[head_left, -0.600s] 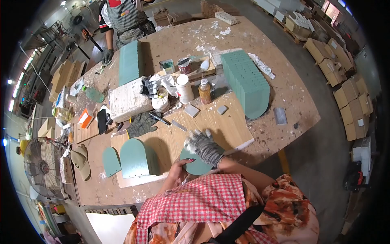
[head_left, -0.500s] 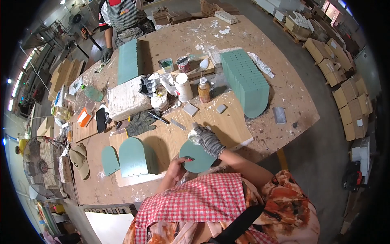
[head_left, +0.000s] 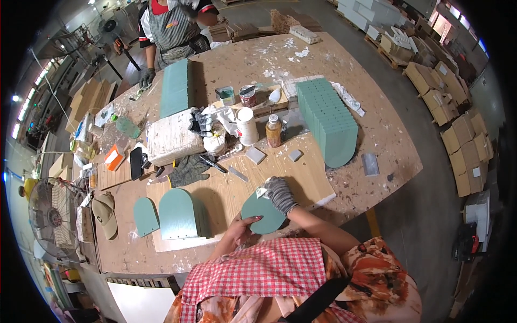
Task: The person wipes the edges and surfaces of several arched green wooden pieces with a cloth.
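Note:
A green panel with a rounded end point(head_left: 265, 216) is in front of me at the table's near side. My bare left hand point(head_left: 240, 228) grips its left edge, thumb on the top face. My right hand point(head_left: 280, 195), in a grey striped glove, is closed on a crumpled white rag point(head_left: 262, 191) at the panel's far edge. Left of it stands a stack of green round-topped panels point(head_left: 180, 215), beside a smaller green panel point(head_left: 145, 216). Beyond my hands lie a scraper blade point(head_left: 238, 174), a square grey pad point(head_left: 255, 156) and a smaller pad point(head_left: 294, 155).
A long row of green panels point(head_left: 326, 124) stands at right. An amber bottle point(head_left: 273, 132), a white tub point(head_left: 247, 127) and a wrapped block point(head_left: 175, 138) occupy the middle. Across the table stands another person point(head_left: 172, 32). A fan point(head_left: 53, 218) is at far left.
My right hand with the rag has shifted slightly along the panel's far edge, and the panel has tilted a little. The other person has raised one arm.

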### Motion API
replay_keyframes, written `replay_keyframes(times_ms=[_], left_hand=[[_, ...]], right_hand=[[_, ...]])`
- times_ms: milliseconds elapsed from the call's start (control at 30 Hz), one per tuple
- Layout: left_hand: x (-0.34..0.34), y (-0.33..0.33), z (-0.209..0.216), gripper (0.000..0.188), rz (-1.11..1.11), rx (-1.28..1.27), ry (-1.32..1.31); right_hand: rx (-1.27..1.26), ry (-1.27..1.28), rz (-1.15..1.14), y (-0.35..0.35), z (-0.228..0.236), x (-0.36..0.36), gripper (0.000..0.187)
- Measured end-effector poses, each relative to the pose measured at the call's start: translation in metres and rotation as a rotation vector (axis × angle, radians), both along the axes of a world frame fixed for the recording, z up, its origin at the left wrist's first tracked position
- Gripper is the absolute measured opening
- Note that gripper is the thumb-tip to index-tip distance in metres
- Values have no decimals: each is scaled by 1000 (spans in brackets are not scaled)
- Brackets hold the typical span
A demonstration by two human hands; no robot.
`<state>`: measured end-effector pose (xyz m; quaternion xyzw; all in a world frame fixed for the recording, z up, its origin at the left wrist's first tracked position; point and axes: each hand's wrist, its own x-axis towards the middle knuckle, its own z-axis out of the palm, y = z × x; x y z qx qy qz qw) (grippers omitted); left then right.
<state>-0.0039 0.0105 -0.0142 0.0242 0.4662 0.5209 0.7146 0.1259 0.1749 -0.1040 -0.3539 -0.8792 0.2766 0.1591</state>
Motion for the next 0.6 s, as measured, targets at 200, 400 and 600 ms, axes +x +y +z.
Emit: replay_keyframes(times_ms=[200, 400, 600], left_hand=[[-6, -1, -10, 51, 27, -88, 197], [-4, 1, -28, 50, 70, -66, 150], [-3, -14, -52, 50, 96, -70, 99]], right_hand=[[301, -48, 258, -37, 10, -28, 24], [262, -272, 9, -3, -5, -38, 21], [240, -339, 292, -39, 19, -36, 26]])
